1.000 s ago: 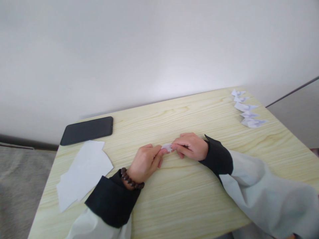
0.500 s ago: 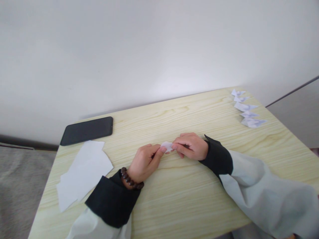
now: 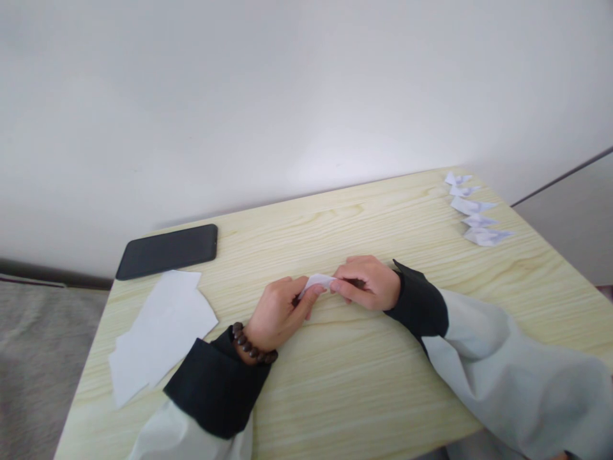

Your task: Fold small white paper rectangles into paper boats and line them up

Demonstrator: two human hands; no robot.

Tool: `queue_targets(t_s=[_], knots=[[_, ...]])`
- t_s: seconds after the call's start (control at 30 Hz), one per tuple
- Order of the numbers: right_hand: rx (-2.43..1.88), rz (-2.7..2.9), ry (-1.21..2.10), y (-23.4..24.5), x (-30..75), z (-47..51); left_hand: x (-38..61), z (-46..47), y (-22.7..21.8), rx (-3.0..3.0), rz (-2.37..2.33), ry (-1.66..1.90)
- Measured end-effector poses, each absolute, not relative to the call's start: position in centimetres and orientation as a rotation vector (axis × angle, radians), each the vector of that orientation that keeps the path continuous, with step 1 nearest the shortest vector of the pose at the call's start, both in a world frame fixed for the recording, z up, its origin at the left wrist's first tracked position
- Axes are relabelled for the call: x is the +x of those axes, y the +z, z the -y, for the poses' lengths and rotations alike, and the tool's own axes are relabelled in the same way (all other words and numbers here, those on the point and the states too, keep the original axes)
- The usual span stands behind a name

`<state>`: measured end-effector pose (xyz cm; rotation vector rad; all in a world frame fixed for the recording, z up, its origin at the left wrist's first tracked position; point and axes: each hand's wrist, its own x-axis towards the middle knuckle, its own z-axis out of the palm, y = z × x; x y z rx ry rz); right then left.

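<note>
1. Head view: a small folded paper [image 3: 318, 282] is pinched at its left end by the left hand [image 3: 280, 311], fingers curled.
2. Its right end is gripped by the right hand [image 3: 368, 283], just above the bench [image 3: 364, 383].

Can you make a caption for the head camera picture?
Left hand and right hand pinch a small folded paper at a wooden table, near a phone and blank sheets.
</note>
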<state>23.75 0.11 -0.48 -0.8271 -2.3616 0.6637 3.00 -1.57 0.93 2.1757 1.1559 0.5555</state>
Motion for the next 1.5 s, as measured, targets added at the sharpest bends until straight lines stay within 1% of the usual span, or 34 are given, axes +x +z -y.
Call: queue_targets(t_s=[0.27,0.67,0.93,1.3,1.5], knots=[[-0.840,2.359,0.654,-0.61,23.75,-0.16,2.95,1.52,0.93,2.149,-1.158,0.535],[-0.933,2.258,0.693,-0.40,23.72,0.04,2.75,1.50,1.05,2.160,-1.036,0.508],[-0.892,2.299,0.686,-0.29,23.72,-0.08,2.62,1.44,0.33,2.083,-1.057,0.505],[-0.861,2.338,0.666,-0.51,23.89,0.03,2.93,1.55,1.31,2.150,-1.118,0.487],[-0.815,2.336,0.705,-0.47,23.84,-0.10,2.82,1.46,1.06,2.148,-1.102,0.476]])
